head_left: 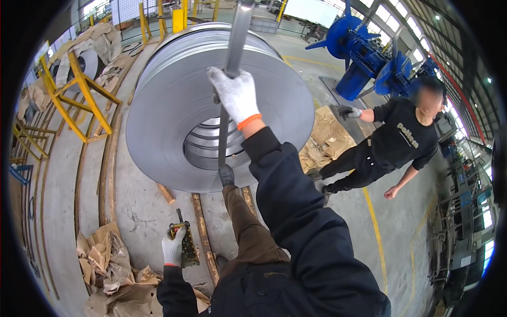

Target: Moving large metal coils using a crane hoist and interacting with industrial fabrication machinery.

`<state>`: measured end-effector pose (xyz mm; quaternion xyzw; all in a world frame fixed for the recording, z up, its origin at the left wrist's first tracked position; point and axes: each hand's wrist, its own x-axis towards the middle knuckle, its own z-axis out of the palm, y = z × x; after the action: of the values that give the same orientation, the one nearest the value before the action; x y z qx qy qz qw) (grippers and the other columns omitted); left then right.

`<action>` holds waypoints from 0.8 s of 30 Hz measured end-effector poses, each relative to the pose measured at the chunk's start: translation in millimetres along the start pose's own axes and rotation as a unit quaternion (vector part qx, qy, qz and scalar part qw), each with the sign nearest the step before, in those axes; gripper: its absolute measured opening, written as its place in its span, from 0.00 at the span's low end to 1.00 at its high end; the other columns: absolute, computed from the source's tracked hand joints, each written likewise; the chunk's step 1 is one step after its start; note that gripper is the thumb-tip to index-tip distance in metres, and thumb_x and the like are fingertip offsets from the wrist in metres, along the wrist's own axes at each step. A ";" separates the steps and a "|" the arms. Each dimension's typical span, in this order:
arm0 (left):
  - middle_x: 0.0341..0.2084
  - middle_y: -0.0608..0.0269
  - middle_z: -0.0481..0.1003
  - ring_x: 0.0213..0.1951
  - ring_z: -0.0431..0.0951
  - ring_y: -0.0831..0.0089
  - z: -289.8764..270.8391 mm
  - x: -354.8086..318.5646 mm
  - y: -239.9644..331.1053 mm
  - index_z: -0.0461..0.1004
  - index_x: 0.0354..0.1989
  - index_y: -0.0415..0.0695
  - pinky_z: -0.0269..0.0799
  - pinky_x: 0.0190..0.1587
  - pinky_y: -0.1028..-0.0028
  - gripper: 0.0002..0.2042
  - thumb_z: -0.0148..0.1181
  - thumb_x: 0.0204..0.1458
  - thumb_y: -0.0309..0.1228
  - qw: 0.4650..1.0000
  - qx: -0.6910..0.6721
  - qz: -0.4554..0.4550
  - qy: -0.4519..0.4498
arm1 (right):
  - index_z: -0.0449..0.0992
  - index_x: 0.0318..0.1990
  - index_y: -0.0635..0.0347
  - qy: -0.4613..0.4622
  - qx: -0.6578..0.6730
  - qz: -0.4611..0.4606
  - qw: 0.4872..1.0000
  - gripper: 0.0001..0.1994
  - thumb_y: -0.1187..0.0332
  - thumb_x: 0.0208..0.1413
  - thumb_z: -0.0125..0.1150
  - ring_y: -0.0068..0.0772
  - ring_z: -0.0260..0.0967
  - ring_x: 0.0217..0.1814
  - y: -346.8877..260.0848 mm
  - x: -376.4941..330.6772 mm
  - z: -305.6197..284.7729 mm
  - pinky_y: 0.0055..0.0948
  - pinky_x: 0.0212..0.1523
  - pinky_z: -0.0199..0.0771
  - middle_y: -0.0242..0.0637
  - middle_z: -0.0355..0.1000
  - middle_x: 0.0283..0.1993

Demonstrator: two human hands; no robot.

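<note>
Grey flat steel strap (233,58), stiff and slippery, is clenched mid-length by the right hand (235,95); left hand (172,246) grips a handheld pendant control (187,244).

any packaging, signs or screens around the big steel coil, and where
Crumpled brown wrapping paper: floor, lower left, by the gloved left hand.
Torn brown wrapping paper: floor, right of the large grey steel coil.
Brown-wrapped coil: upper left, behind yellow stands.
No signs or screens discernible.

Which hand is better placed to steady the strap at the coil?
Right. The white-gloved right hand already grips the flat grey metal strap in front of the big grey steel coil. The left hand is low, holding a boxy yellow-and-black control pendant.
</note>
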<state>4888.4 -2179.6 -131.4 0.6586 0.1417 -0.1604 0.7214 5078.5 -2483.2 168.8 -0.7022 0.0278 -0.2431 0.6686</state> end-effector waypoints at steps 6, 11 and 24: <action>0.35 0.65 0.82 0.34 0.77 0.81 -3.1 5.1 -28.0 0.81 0.47 0.35 0.73 0.37 0.77 0.13 0.66 0.61 0.32 0.994 0.101 0.047 -0.016 | 0.79 0.35 0.74 -0.021 -0.047 -0.040 0.998 0.18 0.61 0.58 0.70 0.26 0.72 0.20 -6.5 -7.2 -30.8 0.30 0.23 0.74 0.40 0.76 0.22; 0.36 0.67 0.81 0.35 0.77 0.81 22.1 -0.4 -16.1 0.81 0.48 0.36 0.72 0.39 0.78 0.13 0.66 0.61 0.33 0.996 0.082 0.008 -0.037 | 0.78 0.40 0.71 0.005 0.009 -0.026 1.000 0.18 0.61 0.58 0.72 0.21 0.70 0.21 -1.7 5.9 -49.0 0.26 0.22 0.72 0.34 0.74 0.24; 0.33 0.52 0.84 0.34 0.84 0.62 -45.9 -43.6 -23.1 0.84 0.44 0.41 0.78 0.41 0.63 0.29 0.70 0.51 0.58 0.964 0.245 0.054 0.092 | 0.75 0.65 0.61 0.042 -0.190 -0.002 0.981 0.19 0.62 0.73 0.54 0.42 0.83 0.46 -1.0 -20.4 -83.9 0.38 0.47 0.82 0.44 0.82 0.52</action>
<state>4839.5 -2133.9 -138.4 0.8336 0.1278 -0.0900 0.5299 5028.5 -2553.4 162.5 -0.8056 0.0997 -0.2638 0.5211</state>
